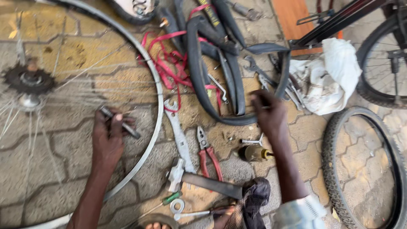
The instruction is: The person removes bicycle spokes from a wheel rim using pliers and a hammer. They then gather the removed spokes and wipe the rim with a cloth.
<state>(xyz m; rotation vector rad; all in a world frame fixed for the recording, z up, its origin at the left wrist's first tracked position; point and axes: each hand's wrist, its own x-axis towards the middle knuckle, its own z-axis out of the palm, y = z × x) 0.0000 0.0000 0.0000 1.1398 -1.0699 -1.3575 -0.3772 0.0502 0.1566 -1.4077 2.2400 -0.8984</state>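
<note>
The left hand (108, 138) is curled around a short dark metal tool (119, 121), held inside the rim of a spoked bicycle wheel (156, 85) lying flat on grey and yellowish paving blocks (63, 140). The right hand (269, 112) reaches out, fingers bent onto a black inner tube (197, 76); whether it grips is unclear. Around them lie red-handled pliers (207, 154), a spanner (178, 133), a hammer (203, 180), a white cloth (328, 76) and a loose tyre (364, 167).

Pavement bicycle repair spot, wheel rim (157, 91), inner tubes (197, 63), pliers (207, 154), paving stones (63, 148)
</note>
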